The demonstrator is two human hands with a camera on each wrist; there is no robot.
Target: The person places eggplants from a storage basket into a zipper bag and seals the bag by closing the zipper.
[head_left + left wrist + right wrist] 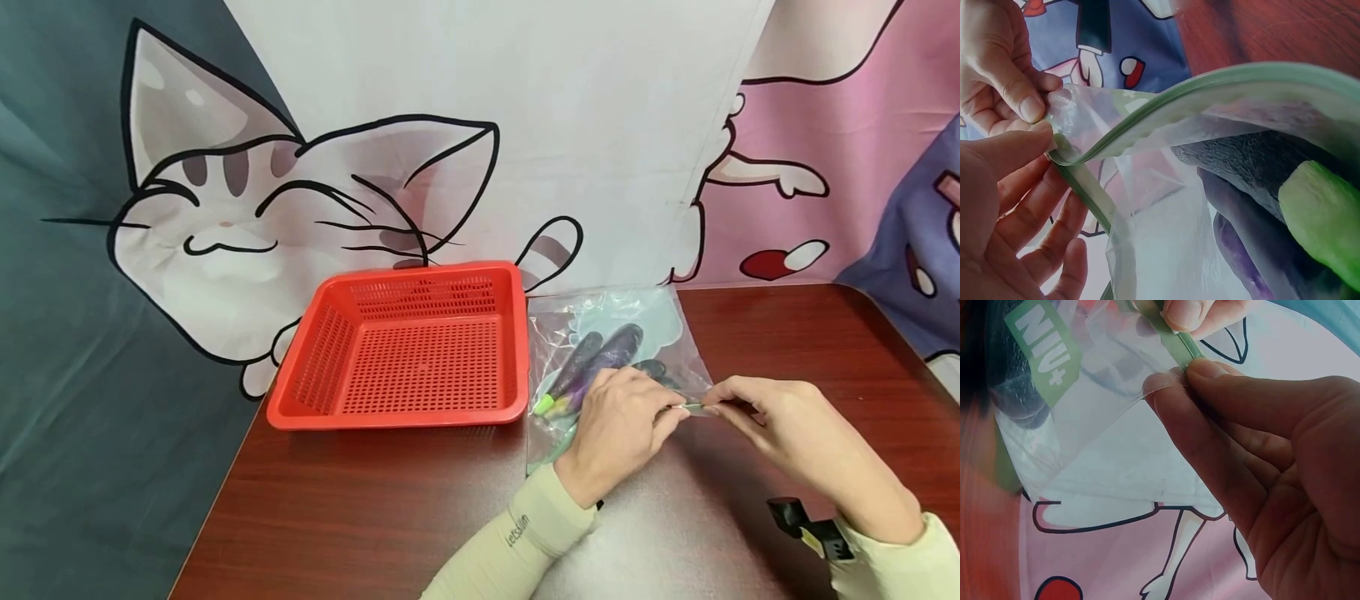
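Observation:
A clear zip bag [551,321] with a green zip strip [1166,100] lies on the table with several dark purple eggplants [618,346] inside; one shows a bright green end [1316,215]. My left hand [626,417] pinches the zip strip between thumb and forefinger near the bag's corner, and its other fingers spread below the strip. My right hand [780,417] pinches the corner at the end of the strip, close beside the left fingertips. In the left wrist view the bag's mouth gapes away from that corner. White lettering on a green patch [1047,350] marks the bag.
A red perforated plastic basket [521,333] stands on the brown table [360,500] left of the bag. Behind the table hangs a cloth [600,125] with cartoon drawings.

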